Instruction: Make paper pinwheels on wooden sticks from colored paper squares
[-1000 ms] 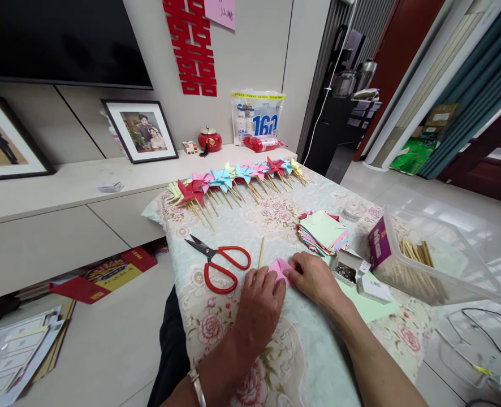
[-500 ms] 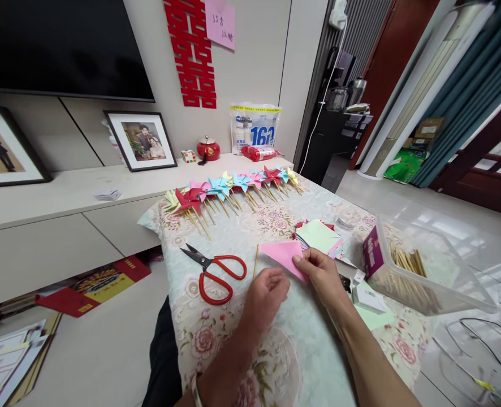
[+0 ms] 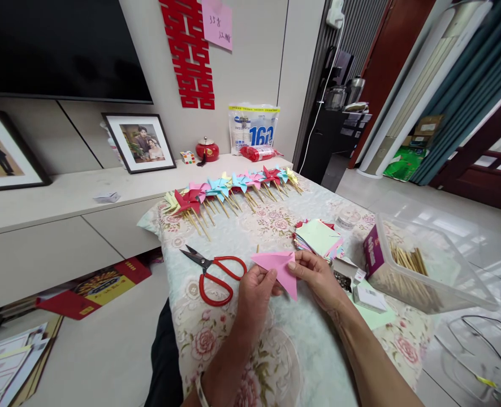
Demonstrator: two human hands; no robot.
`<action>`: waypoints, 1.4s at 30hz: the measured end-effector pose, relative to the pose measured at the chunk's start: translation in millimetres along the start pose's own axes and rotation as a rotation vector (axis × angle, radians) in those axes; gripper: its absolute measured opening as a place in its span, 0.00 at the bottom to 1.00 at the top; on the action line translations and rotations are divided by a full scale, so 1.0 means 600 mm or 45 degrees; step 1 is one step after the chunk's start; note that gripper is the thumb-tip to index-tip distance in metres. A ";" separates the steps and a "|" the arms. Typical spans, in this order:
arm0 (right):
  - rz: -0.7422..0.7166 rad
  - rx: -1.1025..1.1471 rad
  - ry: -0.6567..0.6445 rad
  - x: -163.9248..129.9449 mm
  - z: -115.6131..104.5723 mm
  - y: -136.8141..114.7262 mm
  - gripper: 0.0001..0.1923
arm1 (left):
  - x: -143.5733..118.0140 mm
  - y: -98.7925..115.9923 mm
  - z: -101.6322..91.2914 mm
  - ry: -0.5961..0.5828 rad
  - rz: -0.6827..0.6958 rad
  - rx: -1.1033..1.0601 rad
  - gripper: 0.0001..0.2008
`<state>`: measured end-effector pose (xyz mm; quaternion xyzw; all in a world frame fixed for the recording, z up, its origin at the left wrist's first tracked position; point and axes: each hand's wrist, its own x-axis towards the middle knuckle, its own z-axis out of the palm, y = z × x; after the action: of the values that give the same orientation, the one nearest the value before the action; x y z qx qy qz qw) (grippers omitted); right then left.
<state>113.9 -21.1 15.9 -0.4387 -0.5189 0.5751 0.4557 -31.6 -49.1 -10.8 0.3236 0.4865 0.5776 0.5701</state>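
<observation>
**Folding a pink paper between two hands**

Holding the pink paper [image 3: 278, 268] just above the table [image 3: 318, 362], the person pinches it from both sides. The left hand [image 3: 257, 291] has its fingers closed on the paper's near left edge, thumb on top. The right hand [image 3: 318, 277] clamps the right edge, fingertips pressed together on the fold. The sheet is a folded triangle, its long edge running left to right and one point hanging down toward the person.

To do this fold well, it seems best to line the corners up exactly before pressing, keep both pinches close to the crease, and run a fingertip along it on the tablecloth so it sets sharp. A loose grip would likely let the layers slide apart.

Just left of the hands lie the red scissors [image 3: 216, 271], blades pointing far left. A stick [image 3: 258, 249] shows just beyond the paper. To the right sits the paper stack [image 3: 318, 237], with a small pin box [image 3: 344, 277] near it and a clear tub [image 3: 428, 265] of sticks further right. Along the far edge, finished pinwheels [image 3: 233, 189] lie in a row.
</observation>
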 end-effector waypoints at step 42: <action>-0.612 -0.687 -0.164 0.002 -0.018 0.009 0.05 | -0.007 0.016 -0.019 -0.124 -0.170 -0.021 0.13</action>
<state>124.1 -18.2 9.8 -0.3716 -0.7679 0.3205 0.4118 -45.1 -54.4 -4.5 0.3136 0.4740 0.5257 0.6329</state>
